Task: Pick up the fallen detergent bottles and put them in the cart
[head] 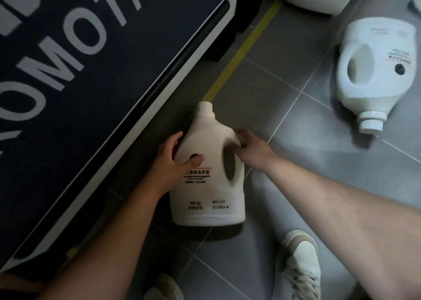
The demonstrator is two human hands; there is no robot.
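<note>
Head view: pickup step. Detergent bottle (208,174) lies on the grey tiled floor (296,122), beside the dark lettered panel (95,72). Left hand (175,163) clasps its side, thumb pressed on the label; right hand (249,148) fingers curl at the moulded handle, apparently gripping. Smooth matte white plastic, rounded shoulders. Next: a firm 2-handed lift.

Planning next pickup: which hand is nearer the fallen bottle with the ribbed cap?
Right. The right hand holds the near bottle, left of the ribbed-cap bottle; the left hand is farther left.

Grey tiled floor (307,163) — yellow tape strip (239,56), dim light.
</note>
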